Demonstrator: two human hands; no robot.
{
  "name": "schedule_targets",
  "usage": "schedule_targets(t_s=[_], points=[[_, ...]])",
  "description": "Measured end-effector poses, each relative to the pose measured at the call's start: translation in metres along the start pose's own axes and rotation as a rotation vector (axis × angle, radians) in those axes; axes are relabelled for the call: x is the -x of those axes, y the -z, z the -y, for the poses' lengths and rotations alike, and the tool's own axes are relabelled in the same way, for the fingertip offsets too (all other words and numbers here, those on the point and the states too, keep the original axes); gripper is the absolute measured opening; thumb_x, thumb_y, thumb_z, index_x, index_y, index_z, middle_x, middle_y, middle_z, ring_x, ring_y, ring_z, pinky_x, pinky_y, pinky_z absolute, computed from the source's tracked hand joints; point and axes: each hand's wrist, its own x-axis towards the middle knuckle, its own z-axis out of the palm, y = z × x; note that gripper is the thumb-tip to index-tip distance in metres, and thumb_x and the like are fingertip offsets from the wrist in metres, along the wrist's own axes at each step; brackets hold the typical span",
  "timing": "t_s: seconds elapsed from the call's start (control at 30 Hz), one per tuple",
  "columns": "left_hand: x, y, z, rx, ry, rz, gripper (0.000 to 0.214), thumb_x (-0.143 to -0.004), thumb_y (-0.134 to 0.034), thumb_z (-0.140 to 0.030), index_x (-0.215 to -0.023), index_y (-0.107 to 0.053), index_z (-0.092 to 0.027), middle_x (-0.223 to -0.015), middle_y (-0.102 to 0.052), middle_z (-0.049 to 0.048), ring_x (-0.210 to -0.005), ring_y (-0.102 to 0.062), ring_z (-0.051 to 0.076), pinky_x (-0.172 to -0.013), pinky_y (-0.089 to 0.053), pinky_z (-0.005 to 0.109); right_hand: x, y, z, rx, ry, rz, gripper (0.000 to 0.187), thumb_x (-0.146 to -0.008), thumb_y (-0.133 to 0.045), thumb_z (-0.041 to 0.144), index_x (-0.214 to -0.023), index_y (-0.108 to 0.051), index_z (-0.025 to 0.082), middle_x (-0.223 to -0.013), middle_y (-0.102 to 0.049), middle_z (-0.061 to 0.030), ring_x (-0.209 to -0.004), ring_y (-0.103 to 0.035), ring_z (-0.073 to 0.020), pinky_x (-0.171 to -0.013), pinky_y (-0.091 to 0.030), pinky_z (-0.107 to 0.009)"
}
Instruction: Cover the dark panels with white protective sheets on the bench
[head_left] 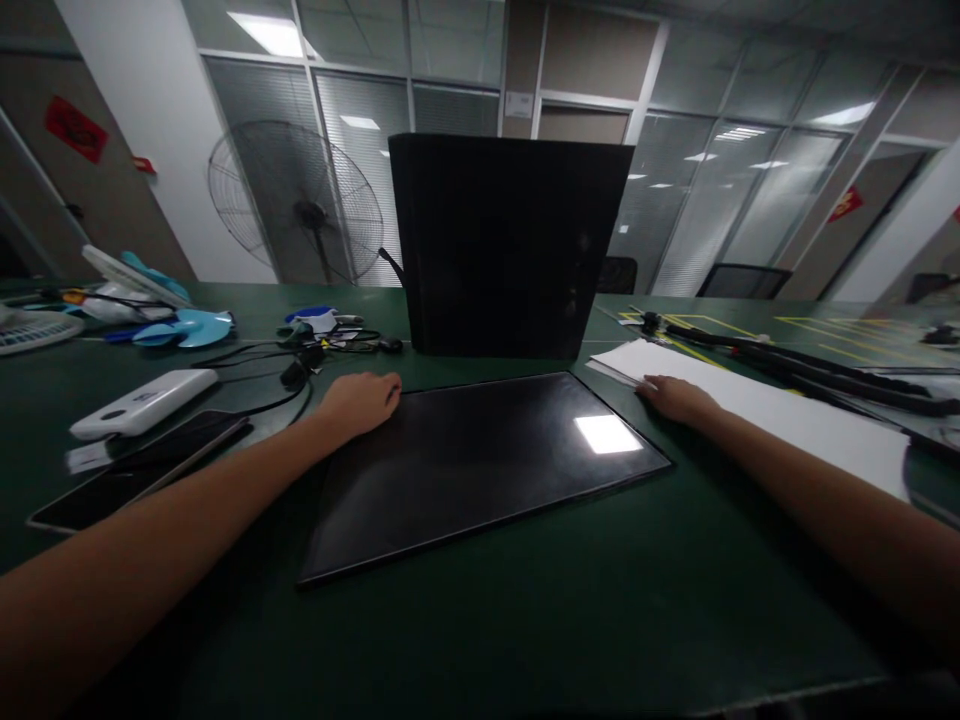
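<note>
A flat dark screen panel (480,460) lies glossy side up on the green table, a ceiling light mirrored in it. At its far left corner my left hand (360,403) has its fingers curled against the edge; the fingertips are partly hidden. Right of the panel, my right hand (679,399) has its fingers closed at the near left corner of a stack of white sheets (787,410). That stack lies flat, and my right forearm crosses in front of part of it.
A tall black box-shaped object (510,245) stands just behind the panel. On the left are a white power bank (146,402), a phone (135,475), cables and a light blue fan-like piece (191,328). Black cable bundles (810,365) lie at right. A large fan (296,205) stands beyond the table.
</note>
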Motion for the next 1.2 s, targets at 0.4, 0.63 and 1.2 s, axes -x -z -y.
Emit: schedule_targets(t_s=[0.4,0.63,1.2], points=[[0.038,0.042,-0.092,-0.132,-0.054,0.170,0.081,-0.103,-0.027,-0.070,-0.111,-0.080,-0.010,-0.102,-0.077,0.0260,-0.097,-0.074,0.042,-0.079,-0.057,0.048,0.000,0.014,0.004,0.118,-0.069,-0.057,0.045,-0.103,-0.041,0.034,-0.120,-0.076,0.012,-0.116,-0.071,-0.0291,-0.104,-0.069,-0.0383,-0.089,-0.049,-0.049],[0.038,0.029,-0.086,-0.064,-0.113,0.188,0.102,-0.095,-0.022,-0.085,-0.150,-0.054,-0.006,-0.140,-0.063,0.0316,-0.124,-0.064,0.046,-0.102,-0.049,0.052,0.007,0.021,0.000,0.079,-0.131,-0.118,0.053,-0.100,-0.047,0.058,-0.112,-0.078,0.017,-0.109,-0.073,-0.0263,-0.100,-0.068,-0.0408,-0.083,-0.048,-0.048],[0.008,-0.003,-0.032,0.170,-0.178,0.209,0.093,-0.099,-0.025,-0.077,-0.165,-0.035,-0.011,-0.172,-0.027,0.0206,-0.159,-0.025,0.039,-0.127,-0.024,0.053,0.074,0.070,0.114,0.348,0.352,-0.184,0.048,-0.106,-0.044,0.051,-0.089,-0.075,0.019,-0.086,-0.075,-0.0124,-0.073,-0.068,-0.0232,-0.062,-0.037,-0.030]])
